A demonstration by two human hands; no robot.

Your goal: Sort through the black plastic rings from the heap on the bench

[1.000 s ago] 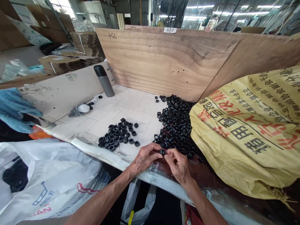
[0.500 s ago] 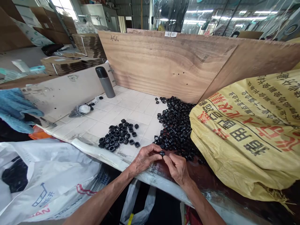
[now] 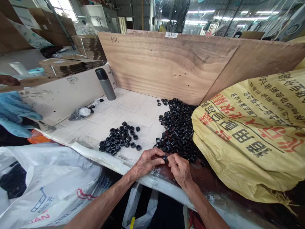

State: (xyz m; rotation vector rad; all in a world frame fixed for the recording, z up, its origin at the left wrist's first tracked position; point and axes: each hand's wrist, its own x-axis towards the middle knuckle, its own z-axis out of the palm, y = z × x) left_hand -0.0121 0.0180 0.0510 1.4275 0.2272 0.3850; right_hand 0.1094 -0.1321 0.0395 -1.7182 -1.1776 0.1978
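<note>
Between the thumb and index finger of my left hand (image 3: pixel 149 161) is a small black plastic nut (image 3: pixel 164 158), held just above the table's front edge. My right hand (image 3: pixel 179 167) is closed, with its fingertips against the right side of that piece. Whether the right fingers also pinch a smaller part is hidden. Just behind both hands lies a large heap of similar black nuts (image 3: pixel 177 127). A smaller group of black ring-shaped nuts (image 3: pixel 116 140) is spread on the tiled tabletop, left of my left hand.
A yellow woven sack (image 3: pixel 238 152) bulges over the table's right side. Wooden boards (image 3: pixel 154 63) wall the back. A grey flask (image 3: pixel 107 87) and a small plastic bag (image 3: pixel 79 113) stand at the left. White sacks (image 3: pixel 59 178) hang below the front edge.
My right fingers have shifted slightly and turned against the black nut, while my left hand keeps its pinch. A dark shape, perhaps a person's hand, has appeared at the far left edge.
</note>
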